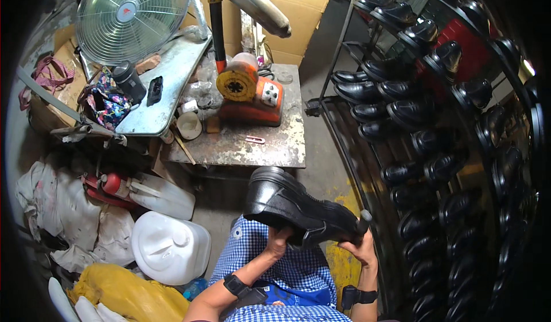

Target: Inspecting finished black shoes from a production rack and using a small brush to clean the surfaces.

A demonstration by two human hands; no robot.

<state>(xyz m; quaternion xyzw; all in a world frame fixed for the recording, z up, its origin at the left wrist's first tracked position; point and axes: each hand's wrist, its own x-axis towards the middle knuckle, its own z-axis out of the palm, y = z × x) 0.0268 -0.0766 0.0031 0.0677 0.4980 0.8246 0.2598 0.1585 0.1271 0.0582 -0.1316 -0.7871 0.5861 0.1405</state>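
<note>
A glossy black leather shoe is held in the air in front of my body, tilted on its side, its heel up at the left and its toe to the right. My left hand grips it from below, near the ankle opening, with some fingers hidden by the shoe. At the toe end, my right hand closes round the shoe from beneath. A small dark object with a rounded grey end sticks up beside the right fingers; its kind cannot be made out.
A worn table ahead carries an orange machine with a yellow round guard. A large metal fan stands at the upper left. White plastic cans and a yellow sack sit left. Racks of black shoes line the right.
</note>
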